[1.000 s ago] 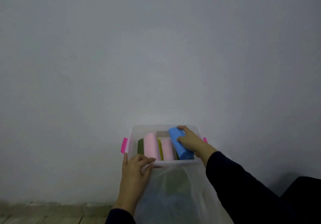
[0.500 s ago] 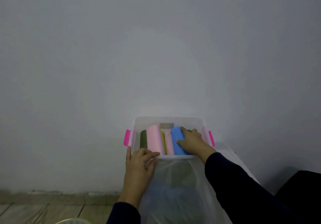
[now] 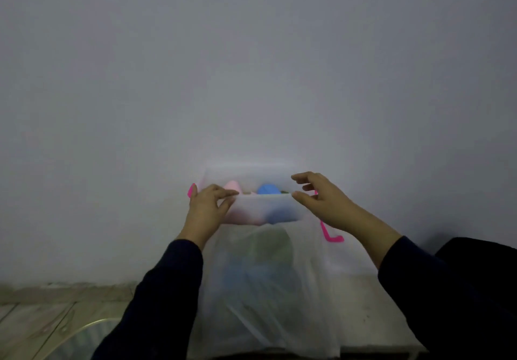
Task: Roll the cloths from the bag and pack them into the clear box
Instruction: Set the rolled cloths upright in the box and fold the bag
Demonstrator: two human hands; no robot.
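Your left grip (image 3: 208,208) pinches the box (image 3: 265,206) front wall; right grip (image 3: 319,196) hovers apart. Rolls inside look soft and light; hold them around the middle, perhaps.

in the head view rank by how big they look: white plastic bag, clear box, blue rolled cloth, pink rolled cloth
1. White plastic bag, though nearest the camera.
2. Clear box.
3. Blue rolled cloth and pink rolled cloth: both partly hidden, too alike to rank.
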